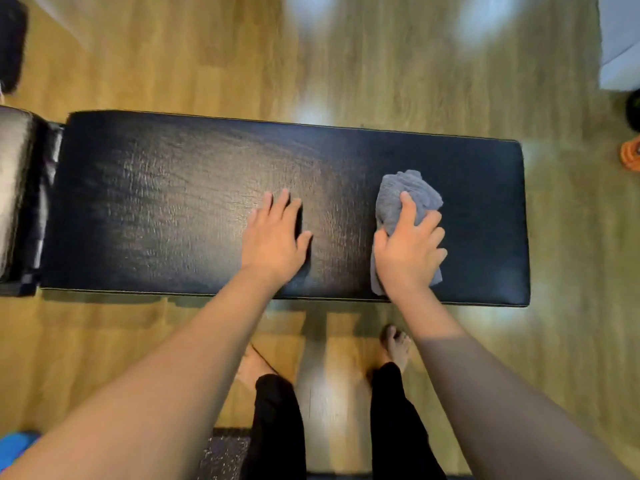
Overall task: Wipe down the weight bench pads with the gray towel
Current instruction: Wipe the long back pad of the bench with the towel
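Head view, looking down. The long black bench pad (173, 202) runs left to right across the wooden floor (381, 64), its long axis crosswise to the person's stance. A second, shorter pad (14, 188) adjoins it at the far left, only partly in view.

The right hand (408, 251) lies on top of the bunched gray towel (405, 195) with fingers curled into the cloth, gripping and pressing it against the pad. The towel sits toward the right end of the long pad, nearer the front edge than the back, with a strip of bare pad to its right.

The left hand (273, 237) rests flat on the pad near its middle, fingers straight and slightly spread, holding nothing; it reads as a brace.

Key relation: most of the unwiped-looking length lies to the left of the towel, along the pad's long axis, and the left hand sits directly in that path. Judgement: a leftward stroke needs the left hand lifted or shifted first; the right hand is the nearer one to the right end.
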